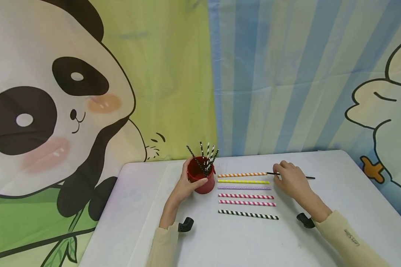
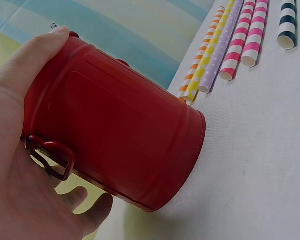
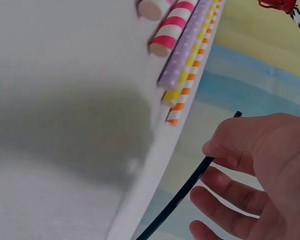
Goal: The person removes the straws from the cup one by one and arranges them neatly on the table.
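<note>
A small red metal bucket stands at the back of the table, holding several black-and-white patterned straws. My left hand grips it from the left, thumb on the near side of the rim. The left wrist view shows the bucket's wall and a small side handle. To the right, my right hand pinches a thin black stick between thumb and forefinger, the other fingers loosely bent. The stick's left end lies by the right end of an orange-striped paper straw.
Below the orange-striped straw lie a yellow straw, a purple dotted straw, two pink-striped straws and a black-striped straw, roughly parallel on the white table. A printed curtain hangs behind the table.
</note>
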Demonstrator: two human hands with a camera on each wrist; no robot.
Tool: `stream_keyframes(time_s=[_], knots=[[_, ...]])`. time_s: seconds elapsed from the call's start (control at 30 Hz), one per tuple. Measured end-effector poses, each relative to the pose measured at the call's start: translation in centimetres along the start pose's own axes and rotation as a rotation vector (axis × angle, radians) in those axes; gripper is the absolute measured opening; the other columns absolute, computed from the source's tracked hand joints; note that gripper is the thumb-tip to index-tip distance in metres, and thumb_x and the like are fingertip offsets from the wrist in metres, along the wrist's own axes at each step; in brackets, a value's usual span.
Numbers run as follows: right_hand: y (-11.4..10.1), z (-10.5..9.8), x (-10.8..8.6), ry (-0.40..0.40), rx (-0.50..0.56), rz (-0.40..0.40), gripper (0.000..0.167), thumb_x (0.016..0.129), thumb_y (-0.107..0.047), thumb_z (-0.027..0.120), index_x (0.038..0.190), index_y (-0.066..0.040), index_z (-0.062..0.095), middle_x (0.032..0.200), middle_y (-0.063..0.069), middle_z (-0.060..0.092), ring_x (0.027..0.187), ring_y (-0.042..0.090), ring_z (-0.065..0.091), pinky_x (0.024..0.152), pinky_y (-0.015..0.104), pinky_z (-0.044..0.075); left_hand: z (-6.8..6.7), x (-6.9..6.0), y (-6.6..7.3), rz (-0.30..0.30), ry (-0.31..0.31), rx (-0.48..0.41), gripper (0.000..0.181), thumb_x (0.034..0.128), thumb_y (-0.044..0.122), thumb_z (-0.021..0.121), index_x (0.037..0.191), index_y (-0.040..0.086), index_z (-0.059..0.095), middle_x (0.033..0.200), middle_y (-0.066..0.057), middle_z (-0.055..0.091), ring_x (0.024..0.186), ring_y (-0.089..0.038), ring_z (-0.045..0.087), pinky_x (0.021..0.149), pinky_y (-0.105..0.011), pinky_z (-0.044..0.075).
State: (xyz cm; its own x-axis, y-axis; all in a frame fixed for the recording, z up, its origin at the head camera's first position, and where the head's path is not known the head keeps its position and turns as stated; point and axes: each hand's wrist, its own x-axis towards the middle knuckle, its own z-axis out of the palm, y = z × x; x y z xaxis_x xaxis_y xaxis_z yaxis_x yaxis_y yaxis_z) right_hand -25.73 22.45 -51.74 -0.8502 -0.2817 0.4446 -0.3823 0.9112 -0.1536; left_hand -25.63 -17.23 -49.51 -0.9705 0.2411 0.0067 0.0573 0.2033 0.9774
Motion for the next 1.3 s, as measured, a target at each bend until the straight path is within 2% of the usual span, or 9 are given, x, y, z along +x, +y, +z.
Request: stream_keyframes(time_s=[0.63,0.9,1.1,1.3], knots=[[2.1,1.4,0.2,-0.189,-0.028,0.101,0.005,0.086,-0.003,0.068,0.09,-0.007,0.069,0.085,0.012,0.061,0.077,0.033,0.056,0.063,0.05,0.047,0.0,-0.1,0.2,-0.005,-0.005,0.0,0.098,0.0872,0.019,0.077,0.16,0.027,0.012,0.157,-0.008,0.032,0.146,-0.032,0.03,0.108,-0.056,0.046],[2.3,1.8,0.2,-0.174,-0.017,0.1,0.006,0.086,-0.003,0.066,0.089,-0.006,0.07,0.083,0.012,0.061,0.074,0.032,0.056,0.06,0.049,0.046,-0.2,1.4,-2.6,0.003,0.01,0.002,0.1,0.0863,0.017,0.078,0.159,0.032,0.011,0.158,-0.007,0.03,0.146,-0.032,0.03,0.109,-0.058,0.045],[2.3,1.9,0.3,-0.184,-0.014,0.11,0.006,0.086,-0.003,0.065,0.089,-0.005,0.07,0.084,0.012,0.062,0.075,0.033,0.057,0.061,0.049,0.047,-0.2,1.5,-3.0,0.022,0.019,-0.003,0.098,0.085,0.02,0.08,0.155,0.041,0.015,0.156,-0.002,0.033,0.145,-0.028,0.032,0.108,-0.056,0.046],[2.1,1.8,0.3,-0.195,-0.012,0.123,0.007,0.086,-0.004,0.065,0.091,-0.004,0.07,0.085,0.013,0.063,0.077,0.033,0.058,0.062,0.05,0.048,-0.1,1.4,-2.9,0.03,0.015,-0.008,0.098,0.0849,0.02,0.08,0.156,0.038,0.015,0.156,-0.003,0.033,0.145,-0.03,0.032,0.106,-0.056,0.048]])
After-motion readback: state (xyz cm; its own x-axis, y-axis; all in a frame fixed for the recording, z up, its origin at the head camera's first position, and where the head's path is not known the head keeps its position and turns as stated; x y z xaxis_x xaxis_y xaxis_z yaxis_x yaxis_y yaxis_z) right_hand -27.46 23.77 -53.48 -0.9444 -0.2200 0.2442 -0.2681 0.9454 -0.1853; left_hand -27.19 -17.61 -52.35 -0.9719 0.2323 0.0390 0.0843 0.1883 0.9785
